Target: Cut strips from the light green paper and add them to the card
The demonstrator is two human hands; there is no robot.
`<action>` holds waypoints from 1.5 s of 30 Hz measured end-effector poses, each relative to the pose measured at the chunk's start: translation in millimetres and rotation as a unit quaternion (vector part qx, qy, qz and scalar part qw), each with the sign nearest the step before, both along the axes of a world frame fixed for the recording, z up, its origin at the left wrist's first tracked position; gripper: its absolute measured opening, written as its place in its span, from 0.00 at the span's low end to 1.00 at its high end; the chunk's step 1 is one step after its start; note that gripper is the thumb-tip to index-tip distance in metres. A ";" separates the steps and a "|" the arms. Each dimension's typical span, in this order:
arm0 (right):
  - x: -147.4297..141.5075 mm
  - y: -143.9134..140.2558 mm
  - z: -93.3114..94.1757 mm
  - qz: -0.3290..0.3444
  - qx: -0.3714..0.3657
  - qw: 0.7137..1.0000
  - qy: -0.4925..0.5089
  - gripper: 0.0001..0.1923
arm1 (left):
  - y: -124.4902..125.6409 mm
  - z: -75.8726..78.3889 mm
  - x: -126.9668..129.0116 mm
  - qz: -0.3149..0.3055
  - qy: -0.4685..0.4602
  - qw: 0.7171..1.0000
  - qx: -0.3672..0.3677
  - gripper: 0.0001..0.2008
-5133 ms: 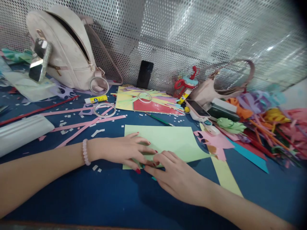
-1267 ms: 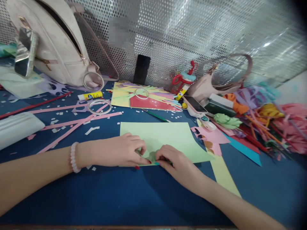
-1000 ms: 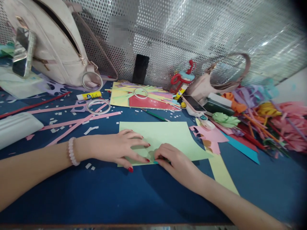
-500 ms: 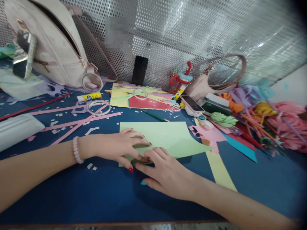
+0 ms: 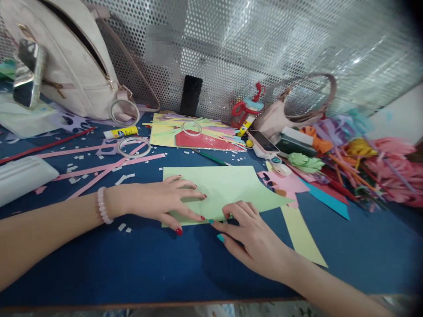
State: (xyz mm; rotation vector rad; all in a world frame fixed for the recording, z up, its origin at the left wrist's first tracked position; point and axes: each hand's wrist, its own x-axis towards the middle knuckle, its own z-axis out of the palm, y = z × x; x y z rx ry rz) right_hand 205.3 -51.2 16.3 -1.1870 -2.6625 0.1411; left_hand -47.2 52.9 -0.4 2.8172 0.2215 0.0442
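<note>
Green paper sheet (image 5: 228, 187) flat on blue counter (image 5: 132, 264), near edge | left hand (image 5: 161, 203) spread flat, pinning its near-left corner | right hand (image 5: 254, 240) open, fingertips on near edge, gripping nothing | progress: no crease visible, looks like early fold/flatten stage | tape ring (image 5: 134, 147) untouched

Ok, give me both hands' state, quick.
Left hand: open, flat on the green paper, pressing it down.
Right hand: open, fingertips on the paper's near edge, holding nothing.

Left hand (image 5: 165, 203) and right hand (image 5: 251, 237) flat on green paper (image 5: 228, 187); blue table (image 5: 132, 264) beneath.
</note>
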 end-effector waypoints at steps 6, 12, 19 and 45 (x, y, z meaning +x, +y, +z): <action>12.9 -4.5 -3.2 -0.038 0.029 0.999 0.020 0.15 | 0.3 0.3 -0.3 -0.005 0.015 1.000 0.012 0.22; 30.2 -9.7 -8.2 -0.080 0.043 0.996 0.022 0.14 | -0.7 3.8 1.6 0.000 0.040 0.999 0.005 0.21; 37.4 -11.7 -14.0 -0.086 0.061 0.994 0.031 0.14 | -1.2 4.8 1.2 0.004 0.036 0.999 -0.009 0.20; 104.7 -18.8 -26.1 -0.171 0.172 0.969 -0.044 0.17 | -0.1 2.7 0.7 0.003 0.052 0.999 0.002 0.20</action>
